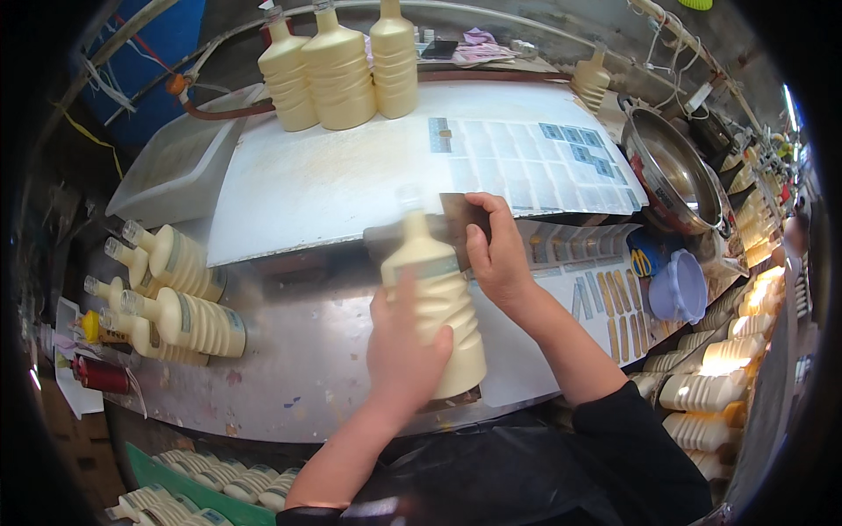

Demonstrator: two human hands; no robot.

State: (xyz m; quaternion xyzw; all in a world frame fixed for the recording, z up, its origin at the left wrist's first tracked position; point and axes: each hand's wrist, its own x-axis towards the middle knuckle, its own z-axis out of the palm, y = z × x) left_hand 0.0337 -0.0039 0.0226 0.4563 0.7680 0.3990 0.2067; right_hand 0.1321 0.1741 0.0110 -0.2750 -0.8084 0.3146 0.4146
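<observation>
A cream bottle (430,298) with wavy ridges and a clear neck stands in front of me, close to the table's near edge. Around its lower left side my left hand (403,355) is closed, thumb on the ridges and fingers blurred by motion. A blue-grey band crosses the bottle's shoulder. My right hand (502,259) pinches a dark brown flat piece (456,215) beside the bottle's neck. That piece's kind is unclear, and the bottle partly covers the dark strip behind it.
Three cream bottles (338,70) stand on the white board (307,175). Several more bottles (197,324) lie at the left. Label sheets (526,162) cover the board's right. Farther right are a metal basin (671,162), yellow scissors (643,261) and a lilac bucket (680,289).
</observation>
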